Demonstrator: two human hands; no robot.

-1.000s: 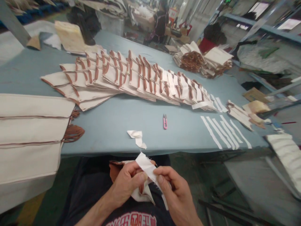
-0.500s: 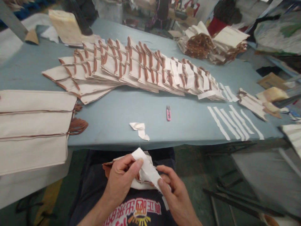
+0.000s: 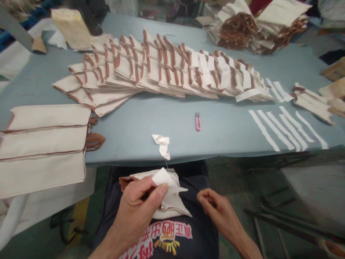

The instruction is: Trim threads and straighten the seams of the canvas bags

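My left hand pinches a white strip between thumb and fingers, above a cream cloth piece with brown edging lying on my lap. To the right of the cloth and apart from it, my right hand is closed, its thumb and fingers together; anything in it is too small to make out. Just past the table's front edge, a crumpled white scrap rests, with a thin thread hanging from it toward the strip. Pink thread snips lie on the blue table.
A long fanned row of cream and brown pieces crosses the table. Several white strips lie at the right. Stacked cream panels stand at the left, and bundles with brown cords at the back right.
My right hand has let go of the white strip and moved right, off the cloth. The strip stays in my left hand, with less of it showing. The view has shifted slightly.
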